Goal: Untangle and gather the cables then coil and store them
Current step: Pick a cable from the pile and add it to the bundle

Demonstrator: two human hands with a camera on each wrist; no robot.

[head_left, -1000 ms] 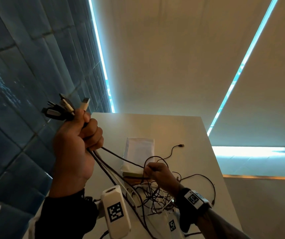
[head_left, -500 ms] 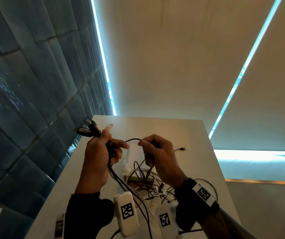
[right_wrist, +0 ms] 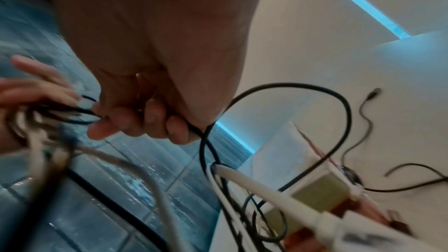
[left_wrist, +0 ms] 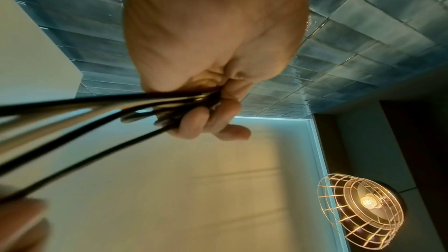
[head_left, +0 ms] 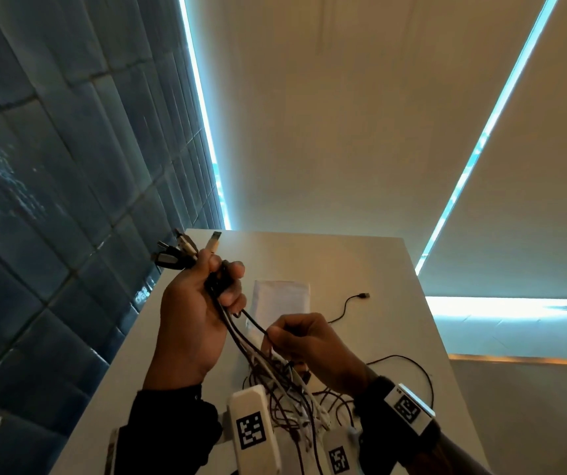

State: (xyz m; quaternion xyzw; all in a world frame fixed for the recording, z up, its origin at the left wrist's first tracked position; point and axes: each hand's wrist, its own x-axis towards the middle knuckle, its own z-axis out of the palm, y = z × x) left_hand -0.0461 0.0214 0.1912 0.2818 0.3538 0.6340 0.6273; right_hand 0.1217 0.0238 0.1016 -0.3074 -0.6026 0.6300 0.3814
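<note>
The left hand (head_left: 194, 313) is raised above the white counter (head_left: 361, 269), its fingers (left_wrist: 194, 124) curled tight round a bundle of cables (head_left: 237, 334), with the USB plugs (head_left: 186, 252) fanned out above the fist. This likely keeps the gathered ends together while the slack hangs free. The right hand (head_left: 309, 341) pinches one thin black cable (head_left: 254, 323) just below that fist, apparently to draw it out of the tangle (head_left: 296, 406) lying on the counter. The cords are smooth and round, black and white, limp and looping. One black lead's micro plug (head_left: 363, 295) lies apart, beyond a flat white pouch (head_left: 282, 296).
</note>
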